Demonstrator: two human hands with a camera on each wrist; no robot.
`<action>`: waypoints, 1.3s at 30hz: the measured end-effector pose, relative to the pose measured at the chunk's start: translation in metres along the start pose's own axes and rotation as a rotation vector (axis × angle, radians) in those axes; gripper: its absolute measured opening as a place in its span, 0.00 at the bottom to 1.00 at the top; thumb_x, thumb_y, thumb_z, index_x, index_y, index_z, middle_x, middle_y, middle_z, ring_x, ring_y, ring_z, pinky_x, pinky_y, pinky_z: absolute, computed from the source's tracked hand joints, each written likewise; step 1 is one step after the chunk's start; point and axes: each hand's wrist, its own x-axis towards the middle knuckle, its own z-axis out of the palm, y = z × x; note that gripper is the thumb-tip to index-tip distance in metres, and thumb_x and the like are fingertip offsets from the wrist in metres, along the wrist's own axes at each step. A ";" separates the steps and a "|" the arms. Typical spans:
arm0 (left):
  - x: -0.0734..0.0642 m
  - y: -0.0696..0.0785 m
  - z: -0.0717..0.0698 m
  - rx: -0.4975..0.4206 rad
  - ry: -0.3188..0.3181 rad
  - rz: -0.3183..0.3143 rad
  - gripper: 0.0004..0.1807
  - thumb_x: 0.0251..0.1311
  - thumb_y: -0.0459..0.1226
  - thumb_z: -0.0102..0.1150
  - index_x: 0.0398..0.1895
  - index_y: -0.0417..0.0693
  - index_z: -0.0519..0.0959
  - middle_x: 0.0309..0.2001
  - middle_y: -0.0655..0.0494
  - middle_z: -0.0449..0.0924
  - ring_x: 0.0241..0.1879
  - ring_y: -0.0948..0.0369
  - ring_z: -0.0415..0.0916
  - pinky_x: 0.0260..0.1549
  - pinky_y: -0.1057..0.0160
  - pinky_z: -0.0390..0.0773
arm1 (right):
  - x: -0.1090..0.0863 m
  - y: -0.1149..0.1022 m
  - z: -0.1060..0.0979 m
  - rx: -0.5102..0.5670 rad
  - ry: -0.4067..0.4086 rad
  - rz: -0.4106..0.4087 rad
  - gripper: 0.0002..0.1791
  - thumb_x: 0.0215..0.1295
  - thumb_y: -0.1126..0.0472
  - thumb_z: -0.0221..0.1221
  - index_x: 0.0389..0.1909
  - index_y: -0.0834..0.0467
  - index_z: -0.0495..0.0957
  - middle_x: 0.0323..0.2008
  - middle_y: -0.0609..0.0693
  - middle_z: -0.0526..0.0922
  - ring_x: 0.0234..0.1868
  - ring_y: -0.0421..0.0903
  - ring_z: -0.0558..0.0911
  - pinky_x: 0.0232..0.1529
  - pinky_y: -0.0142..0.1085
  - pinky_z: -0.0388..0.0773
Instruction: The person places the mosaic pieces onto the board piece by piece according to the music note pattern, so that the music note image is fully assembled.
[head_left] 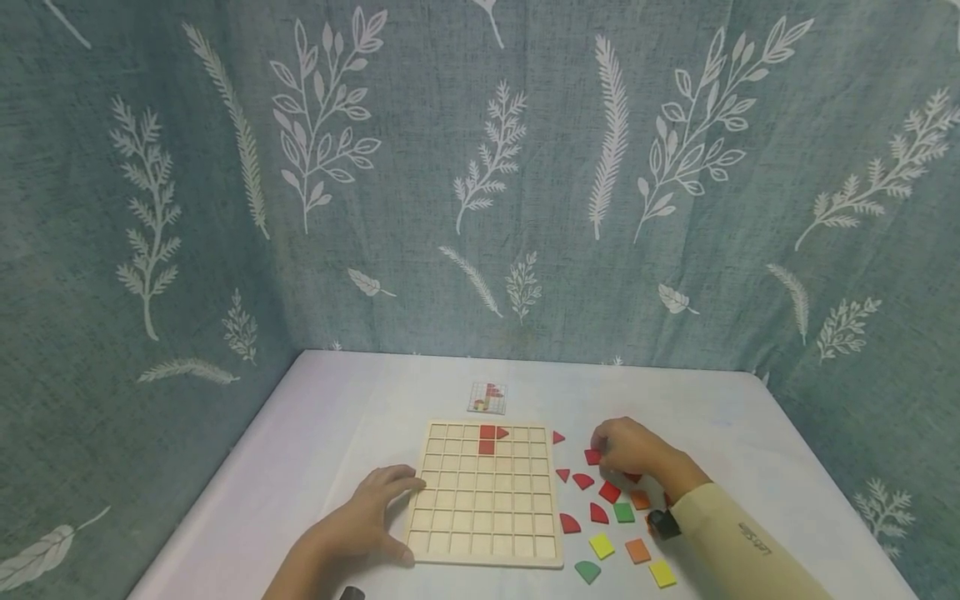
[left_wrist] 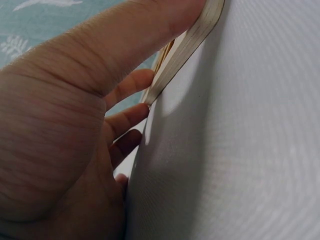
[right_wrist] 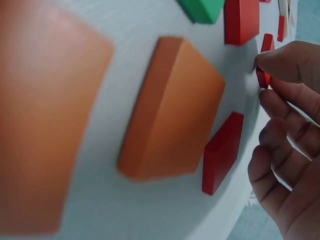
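A wooden grid board (head_left: 483, 502) lies flat on the table. Two red square tiles (head_left: 487, 447) and a red triangle tile (head_left: 502, 433) sit in its upper cells. My left hand (head_left: 367, 512) rests against the board's left side, thumb by the near corner and fingertips along the edge; the left wrist view shows the fingers (left_wrist: 131, 86) fairly straight. To the right of the board, my right hand (head_left: 630, 446) pinches a red square tile (right_wrist: 265, 75) between thumb and fingers, low at the tabletop. The other fingers are loosely bent.
Loose tiles lie right of the board: red quarter circles (head_left: 570, 523), red triangles (head_left: 563, 475), orange squares (head_left: 638, 551), yellow squares (head_left: 602, 547), a green square (head_left: 624, 512) and a green quarter circle (head_left: 588, 571). A pattern card (head_left: 487, 398) lies beyond the board. Patterned cloth (head_left: 420, 167) encloses the table.
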 end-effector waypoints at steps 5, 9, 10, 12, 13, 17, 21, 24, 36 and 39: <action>0.000 0.000 0.000 -0.011 -0.016 -0.009 0.57 0.22 0.64 0.75 0.65 0.58 0.71 0.68 0.54 0.60 0.68 0.45 0.52 0.63 0.34 0.55 | 0.000 -0.003 0.003 0.011 0.003 0.017 0.18 0.47 0.64 0.72 0.41 0.54 0.82 0.40 0.49 0.80 0.33 0.48 0.77 0.29 0.41 0.83; 0.001 0.000 0.000 -0.012 -0.021 -0.016 0.57 0.22 0.64 0.75 0.66 0.59 0.70 0.68 0.54 0.60 0.69 0.45 0.51 0.63 0.34 0.55 | 0.000 -0.005 0.002 0.006 -0.002 0.016 0.17 0.46 0.64 0.72 0.40 0.53 0.82 0.39 0.49 0.80 0.34 0.48 0.77 0.29 0.41 0.83; 0.001 0.000 0.000 -0.012 -0.018 -0.011 0.57 0.22 0.64 0.75 0.66 0.58 0.71 0.68 0.54 0.60 0.69 0.45 0.51 0.62 0.34 0.55 | 0.000 -0.005 0.002 0.001 -0.003 0.016 0.17 0.46 0.63 0.72 0.40 0.53 0.82 0.39 0.49 0.80 0.35 0.48 0.77 0.30 0.42 0.83; 0.000 0.000 0.000 -0.008 -0.012 -0.005 0.57 0.22 0.64 0.75 0.65 0.58 0.71 0.68 0.54 0.60 0.68 0.46 0.52 0.62 0.34 0.56 | 0.001 -0.007 0.001 -0.005 -0.002 0.015 0.17 0.46 0.63 0.72 0.40 0.53 0.82 0.39 0.48 0.80 0.36 0.48 0.77 0.32 0.43 0.84; 0.000 0.000 0.000 -0.007 -0.010 -0.001 0.56 0.22 0.64 0.75 0.65 0.58 0.71 0.68 0.54 0.60 0.68 0.46 0.52 0.62 0.34 0.56 | 0.002 -0.007 0.001 -0.010 0.000 0.011 0.17 0.46 0.62 0.72 0.40 0.53 0.82 0.39 0.48 0.80 0.36 0.48 0.77 0.34 0.43 0.84; -0.001 0.000 -0.001 -0.008 -0.004 0.002 0.56 0.22 0.64 0.75 0.65 0.58 0.71 0.67 0.54 0.61 0.68 0.44 0.52 0.62 0.33 0.55 | 0.006 -0.010 -0.001 -0.039 0.012 -0.026 0.16 0.47 0.62 0.72 0.39 0.52 0.82 0.38 0.46 0.80 0.38 0.47 0.76 0.41 0.45 0.82; -0.001 0.000 -0.001 -0.019 -0.012 -0.008 0.56 0.23 0.63 0.75 0.65 0.59 0.71 0.68 0.54 0.60 0.69 0.41 0.49 0.62 0.31 0.51 | 0.009 -0.015 -0.002 -0.049 0.016 -0.063 0.14 0.48 0.61 0.71 0.38 0.51 0.82 0.36 0.45 0.79 0.37 0.46 0.75 0.43 0.44 0.81; -0.001 -0.001 -0.001 -0.022 -0.014 -0.013 0.56 0.22 0.63 0.76 0.65 0.58 0.71 0.68 0.54 0.60 0.70 0.40 0.48 0.63 0.31 0.47 | 0.011 -0.023 -0.003 -0.041 0.015 -0.089 0.14 0.48 0.60 0.71 0.37 0.51 0.82 0.35 0.44 0.79 0.37 0.47 0.75 0.43 0.45 0.80; 0.001 -0.004 0.001 -0.010 -0.008 0.011 0.57 0.22 0.66 0.74 0.65 0.58 0.71 0.67 0.54 0.61 0.68 0.44 0.52 0.62 0.33 0.55 | 0.022 -0.053 0.003 -0.026 0.027 -0.189 0.11 0.48 0.61 0.71 0.34 0.52 0.82 0.32 0.43 0.78 0.35 0.45 0.74 0.41 0.41 0.79; 0.000 -0.002 0.000 -0.006 -0.009 0.011 0.57 0.23 0.66 0.74 0.65 0.58 0.71 0.67 0.54 0.61 0.68 0.44 0.52 0.63 0.34 0.54 | 0.023 -0.062 0.004 -0.014 0.017 -0.222 0.10 0.48 0.61 0.70 0.33 0.52 0.82 0.30 0.42 0.78 0.34 0.44 0.74 0.39 0.40 0.78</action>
